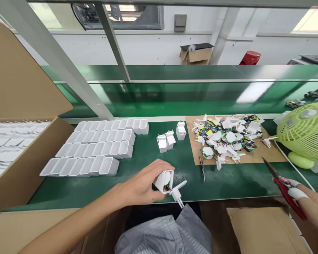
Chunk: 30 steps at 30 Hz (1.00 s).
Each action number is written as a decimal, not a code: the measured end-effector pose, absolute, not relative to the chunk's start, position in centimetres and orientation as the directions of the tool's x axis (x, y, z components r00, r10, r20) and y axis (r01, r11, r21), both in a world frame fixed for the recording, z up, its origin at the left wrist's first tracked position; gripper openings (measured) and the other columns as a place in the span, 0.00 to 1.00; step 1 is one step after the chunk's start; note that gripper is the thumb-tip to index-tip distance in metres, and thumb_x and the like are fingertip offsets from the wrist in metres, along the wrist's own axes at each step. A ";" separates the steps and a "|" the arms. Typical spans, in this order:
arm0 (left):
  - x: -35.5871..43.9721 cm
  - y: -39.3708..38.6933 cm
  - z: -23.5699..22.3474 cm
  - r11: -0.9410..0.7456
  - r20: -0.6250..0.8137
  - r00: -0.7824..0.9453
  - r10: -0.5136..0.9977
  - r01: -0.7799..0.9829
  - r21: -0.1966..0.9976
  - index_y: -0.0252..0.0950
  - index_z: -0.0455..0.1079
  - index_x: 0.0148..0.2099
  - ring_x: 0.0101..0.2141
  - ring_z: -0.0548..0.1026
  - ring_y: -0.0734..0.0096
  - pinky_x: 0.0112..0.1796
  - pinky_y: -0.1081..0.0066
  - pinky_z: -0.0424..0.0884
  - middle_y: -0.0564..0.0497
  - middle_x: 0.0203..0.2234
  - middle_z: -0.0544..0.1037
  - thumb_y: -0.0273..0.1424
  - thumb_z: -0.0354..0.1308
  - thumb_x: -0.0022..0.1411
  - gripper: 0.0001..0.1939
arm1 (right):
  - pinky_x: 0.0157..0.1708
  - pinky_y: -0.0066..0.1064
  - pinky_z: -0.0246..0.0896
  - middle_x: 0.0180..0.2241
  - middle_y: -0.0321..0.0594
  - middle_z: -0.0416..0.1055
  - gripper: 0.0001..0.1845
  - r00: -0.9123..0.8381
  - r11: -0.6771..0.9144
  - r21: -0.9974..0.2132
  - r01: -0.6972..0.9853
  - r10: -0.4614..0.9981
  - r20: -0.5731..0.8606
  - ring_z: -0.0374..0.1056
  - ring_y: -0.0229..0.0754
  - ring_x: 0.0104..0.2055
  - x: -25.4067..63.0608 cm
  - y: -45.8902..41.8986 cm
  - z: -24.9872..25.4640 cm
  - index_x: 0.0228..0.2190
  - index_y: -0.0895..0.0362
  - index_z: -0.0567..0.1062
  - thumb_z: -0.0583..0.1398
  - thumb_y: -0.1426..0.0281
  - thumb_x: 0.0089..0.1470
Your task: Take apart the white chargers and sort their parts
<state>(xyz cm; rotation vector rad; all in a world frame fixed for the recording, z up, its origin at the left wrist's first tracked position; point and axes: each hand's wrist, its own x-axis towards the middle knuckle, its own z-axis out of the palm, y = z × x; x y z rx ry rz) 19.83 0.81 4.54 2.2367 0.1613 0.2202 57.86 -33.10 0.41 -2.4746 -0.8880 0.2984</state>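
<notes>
My left hand (151,181) is wrapped round a white plastic charger housing (159,182), its open end turned right. A round white part and some wires show inside. From that opening hangs a white plug piece (176,193) with two pins pointing down. Off to the right, my right hand (307,201) grips red-handled pliers (283,187), with their dark pointed jaws aimed up and left. White covers are on some of its fingertips. Tweezers (202,167) lie on the green table between my hands.
Rows of open white housings (95,150) stand left; three partly filled housings (166,141) sit mid-table. Circuit boards with plug pieces (225,135) are heaped on a cardboard sheet (198,155). A green fan (304,127) stands far right, a large carton (34,169) far left.
</notes>
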 end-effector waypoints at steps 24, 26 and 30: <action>19.0 -0.3 7.1 -0.878 0.163 0.986 -0.036 -0.109 0.466 0.36 0.56 0.67 0.47 0.74 0.55 0.45 0.59 0.75 0.39 0.51 0.76 0.26 0.57 0.67 0.28 | 0.25 0.36 0.51 0.28 0.38 0.70 0.13 -0.060 0.059 0.014 0.998 0.993 0.098 0.67 0.46 0.28 39.4 -22.2 8.4 0.29 0.52 0.66 0.57 0.82 0.47; 18.8 -0.3 7.2 -0.884 0.137 0.990 -0.033 -0.093 0.459 0.36 0.56 0.67 0.48 0.74 0.54 0.45 0.59 0.75 0.39 0.51 0.76 0.26 0.57 0.66 0.28 | 0.25 0.36 0.51 0.29 0.39 0.71 0.13 -0.056 0.055 0.015 0.998 0.997 0.057 0.68 0.47 0.29 39.1 -22.2 8.4 0.30 0.52 0.66 0.57 0.82 0.47; 18.5 -0.5 7.4 -0.897 0.123 0.992 -0.041 -0.090 0.433 0.35 0.57 0.67 0.50 0.74 0.53 0.45 0.59 0.75 0.39 0.52 0.76 0.26 0.57 0.66 0.29 | 0.25 0.37 0.50 0.28 0.39 0.71 0.13 -0.078 0.078 -0.007 0.997 0.996 0.039 0.66 0.46 0.27 38.6 -21.8 8.7 0.28 0.51 0.66 0.58 0.82 0.44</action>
